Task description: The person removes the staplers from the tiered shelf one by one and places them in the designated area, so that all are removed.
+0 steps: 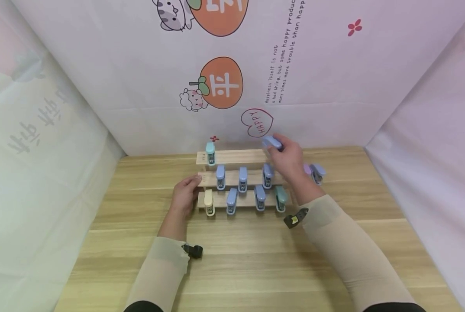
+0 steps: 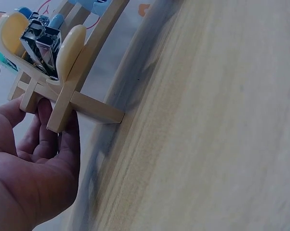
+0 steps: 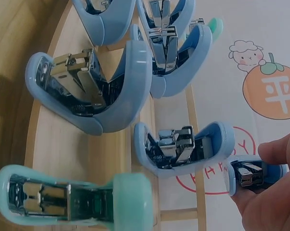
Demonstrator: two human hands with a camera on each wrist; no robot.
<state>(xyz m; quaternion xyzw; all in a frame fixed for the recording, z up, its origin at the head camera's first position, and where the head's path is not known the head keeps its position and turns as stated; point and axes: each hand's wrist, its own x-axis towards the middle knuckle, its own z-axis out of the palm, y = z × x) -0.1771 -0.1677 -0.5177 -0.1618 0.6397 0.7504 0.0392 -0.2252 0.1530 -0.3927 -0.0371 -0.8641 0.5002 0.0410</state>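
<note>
A three-tier wooden rack [image 1: 238,157] carries small staplers. My left hand [image 1: 183,197] grips the rack's left end; in the left wrist view its thumb and fingers [image 2: 47,127] are around the wooden bars beside a cream stapler [image 2: 68,55]. With my right hand [image 1: 289,160] I hold a blue stapler [image 1: 272,142] between thumb and fingers, at the right end of the top tier. On that tier's left end sits a mint stapler [image 1: 210,152]. Blue staplers [image 1: 243,178] stand on the middle tier. The bottom tier bears a cream, two blue and a green stapler [image 1: 281,199].
To the right of the rack, a purple-and-grey stapler [image 1: 317,173] lies on the wood-grain table [image 1: 236,264], with another purple piece [image 1: 307,169] partly hidden by my right wrist. A white printed cloth [image 1: 314,86] hangs close behind the rack.
</note>
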